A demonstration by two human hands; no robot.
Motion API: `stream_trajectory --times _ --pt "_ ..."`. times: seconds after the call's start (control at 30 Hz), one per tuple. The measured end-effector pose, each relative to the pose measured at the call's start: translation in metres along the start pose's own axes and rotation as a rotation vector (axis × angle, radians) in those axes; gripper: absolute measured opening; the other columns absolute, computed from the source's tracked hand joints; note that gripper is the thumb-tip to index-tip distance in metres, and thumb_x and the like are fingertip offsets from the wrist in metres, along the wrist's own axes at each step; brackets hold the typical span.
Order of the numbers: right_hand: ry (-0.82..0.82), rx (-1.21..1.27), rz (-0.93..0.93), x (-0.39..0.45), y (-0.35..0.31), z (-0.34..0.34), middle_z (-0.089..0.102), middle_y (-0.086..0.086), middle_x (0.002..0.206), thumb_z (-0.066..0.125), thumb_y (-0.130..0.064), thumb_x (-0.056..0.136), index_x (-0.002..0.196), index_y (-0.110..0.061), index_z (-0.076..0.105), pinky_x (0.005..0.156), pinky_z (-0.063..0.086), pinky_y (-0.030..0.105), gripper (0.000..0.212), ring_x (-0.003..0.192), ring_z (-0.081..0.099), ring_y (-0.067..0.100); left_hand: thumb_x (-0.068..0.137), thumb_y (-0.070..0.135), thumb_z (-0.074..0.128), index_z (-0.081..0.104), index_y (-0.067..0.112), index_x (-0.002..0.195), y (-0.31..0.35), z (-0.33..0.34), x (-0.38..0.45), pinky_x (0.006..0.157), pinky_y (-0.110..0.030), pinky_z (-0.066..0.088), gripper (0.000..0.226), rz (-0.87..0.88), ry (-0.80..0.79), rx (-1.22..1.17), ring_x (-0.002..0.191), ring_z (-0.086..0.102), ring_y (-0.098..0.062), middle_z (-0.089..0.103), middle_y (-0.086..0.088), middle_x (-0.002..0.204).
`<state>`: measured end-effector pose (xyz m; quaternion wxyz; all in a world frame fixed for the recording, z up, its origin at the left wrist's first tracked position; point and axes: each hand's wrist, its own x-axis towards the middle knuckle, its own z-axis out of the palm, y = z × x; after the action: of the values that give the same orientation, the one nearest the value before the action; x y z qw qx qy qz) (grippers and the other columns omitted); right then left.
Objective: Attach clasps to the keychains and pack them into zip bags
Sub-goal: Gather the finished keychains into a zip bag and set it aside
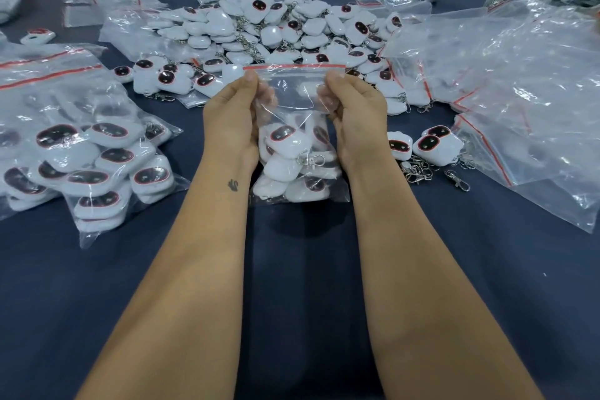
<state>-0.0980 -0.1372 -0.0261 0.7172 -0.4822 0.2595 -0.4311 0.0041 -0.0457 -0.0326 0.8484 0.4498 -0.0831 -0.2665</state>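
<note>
Fingertips [250, 76] of the left hand [232, 122] and right hand [358, 114] are pinching the red zip strip of a filled zip bag [293, 97] at the frame's centre, thumbs in front. White keychains [285, 153] are settling low inside it. Sealing well likely means sliding both pinches along the strip, keeping any clasp [311, 160] clear.

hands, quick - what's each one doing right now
Left hand: closed, pinching the left side of the zip bag near its red seal.
Right hand: closed, pinching the right side of the same bag.
</note>
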Motion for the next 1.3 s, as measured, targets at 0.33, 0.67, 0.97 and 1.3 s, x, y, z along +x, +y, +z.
stream_trajectory --times 0.33,0.67,0.97,1.3 --pt "0.013 -0.055 0.015 -0.0004 0.0007 0.0009 0.059 0.006 0.071 0.063 -0.007 0.093 0.071 -0.011 0.064 0.084 0.048 0.041 0.023 0.079 0.050 0.025 0.092 0.007 0.064 0.068 0.008 0.069 0.0021 0.0011 -0.0009 0.065 -0.025 0.058 0.024 -0.026 -0.036 0.072 0.058 0.065 -0.010 0.068 -0.002 0.063" --pt "-0.019 -0.096 -0.010 -0.0021 0.0046 0.0004 0.065 0.012 0.079 0.067 -0.008 0.090 0.079 -0.009 0.069 0.067 0.052 0.030 0.012 0.074 0.059 0.023 0.092 0.007 0.064 0.068 0.006 0.070 0.0041 0.0002 -0.0037 0.060 -0.022 0.054 0.022 -0.001 -0.059 0.084 0.056 0.061 -0.011 0.067 -0.003 0.061" --pt "-0.107 -0.119 0.042 0.0005 0.0046 -0.0006 0.070 0.007 0.078 0.068 -0.012 0.091 0.083 -0.008 0.071 0.071 0.055 0.028 0.010 0.074 0.065 0.016 0.091 0.004 0.064 0.065 0.006 0.073 0.0019 0.0014 -0.0050 0.068 -0.025 0.055 0.018 0.015 -0.110 0.115 0.059 0.062 -0.011 0.066 -0.004 0.062" --pt "-0.046 -0.111 0.000 -0.0014 0.0055 0.0025 0.067 0.012 0.080 0.065 -0.006 0.092 0.095 0.006 0.068 0.079 0.054 0.037 0.013 0.075 0.062 0.022 0.086 0.007 0.070 0.068 0.004 0.076 0.0029 -0.0001 -0.0053 0.068 -0.024 0.057 0.010 -0.037 -0.171 0.147 0.060 0.064 -0.011 0.070 -0.003 0.064"
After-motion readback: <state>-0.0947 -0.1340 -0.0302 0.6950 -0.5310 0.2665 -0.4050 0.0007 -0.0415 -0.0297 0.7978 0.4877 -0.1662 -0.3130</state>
